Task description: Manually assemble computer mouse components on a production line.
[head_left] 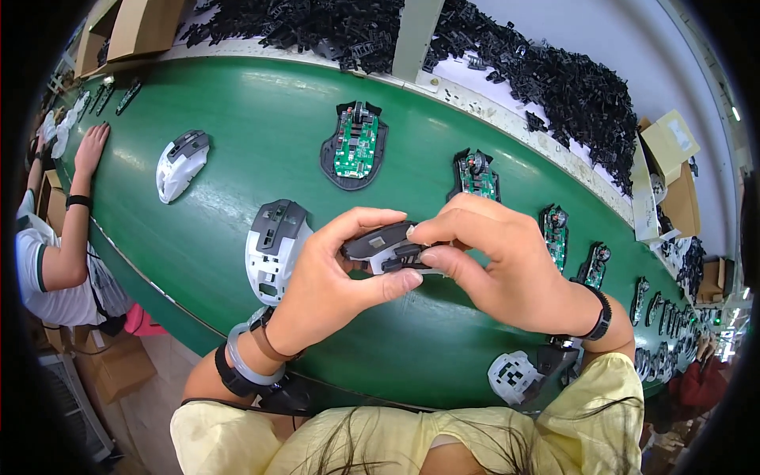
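Note:
A grey and white computer mouse shell (pixel 375 242) is in front of me, tilted on its side above the green bench. My left hand (pixel 310 273) is closed round its near end, thumb below and fingers above. The thumb and index finger of my right hand (pixel 507 257) pinch a small black plastic part (pixel 405 257) against the shell's side. My fingers cover the far end of the shell. Just left of my left hand, another mouse shell (pixel 273 247) lies on the bench. Beyond my right hand sits a mouse base with a green circuit board (pixel 478 184).
The green bench (pixel 261 119) carries another mouse base (pixel 354 150), a white-grey shell (pixel 184 165) and a row of bases (pixel 556 237) on the right. Black parts (pixel 554 103) heap along the back ledge. A white shell (pixel 514 376) lies by my right elbow. A co-worker's hand (pixel 93 146) rests at left.

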### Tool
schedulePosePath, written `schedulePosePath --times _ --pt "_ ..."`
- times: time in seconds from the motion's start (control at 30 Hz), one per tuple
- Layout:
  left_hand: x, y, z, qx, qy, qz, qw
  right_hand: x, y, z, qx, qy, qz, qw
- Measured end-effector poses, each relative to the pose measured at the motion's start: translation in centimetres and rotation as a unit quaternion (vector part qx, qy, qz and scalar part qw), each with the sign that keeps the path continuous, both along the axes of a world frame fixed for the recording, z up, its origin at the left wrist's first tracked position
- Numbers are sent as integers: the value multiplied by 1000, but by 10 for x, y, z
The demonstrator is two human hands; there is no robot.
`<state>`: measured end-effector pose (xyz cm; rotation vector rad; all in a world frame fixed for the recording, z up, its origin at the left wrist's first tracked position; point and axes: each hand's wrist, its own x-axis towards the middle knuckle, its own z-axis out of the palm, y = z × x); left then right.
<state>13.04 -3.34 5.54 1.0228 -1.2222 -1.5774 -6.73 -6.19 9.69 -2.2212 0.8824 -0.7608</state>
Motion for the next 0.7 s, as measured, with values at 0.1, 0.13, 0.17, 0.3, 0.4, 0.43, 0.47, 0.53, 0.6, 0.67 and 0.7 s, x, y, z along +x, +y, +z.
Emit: schedulePosePath --times 0.1,0.13,0.17,0.3,0.4,0.43,0.47,0.53,0.6,0.67,0.7 --pt "2 -1 -1 -26 -31 -12 999 -5 -1 -1 49 -22 3 999" --pt "3 -1 -2 -25 -32 -11 999 -6 -2 -2 87 -40 -10 995" --pt "4 -2 -3 -32 -18 -4 999 -6 -3 -3 125 -59 -22 990" --pt "5 -1 -2 -21 -8 -7 1000 -2 -1 -11 47 -51 -20 997" --pt "6 -1 -3 -27 -17 1 999 0 1 -12 -69 -46 -21 996" --pt "6 -2 -3 -40 -32 13 999 -1 0 -7 -37 -12 -35 999" --pt "6 -3 -3 -42 -32 9 999 -2 0 -5 -6 21 -50 999" --pt "4 -2 0 -68 -45 20 997 -4 -1 -12 73 -9 -38 997" --pt "5 1 -4 -92 -48 50 993 -8 -4 -23 249 -48 18 967" --pt "0 5 3 -9 39 86 995 1 -3 -17 384 -112 28 916" --pt "2 4 1 -18 11 74 997 3 -1 -13 350 -73 12 934"
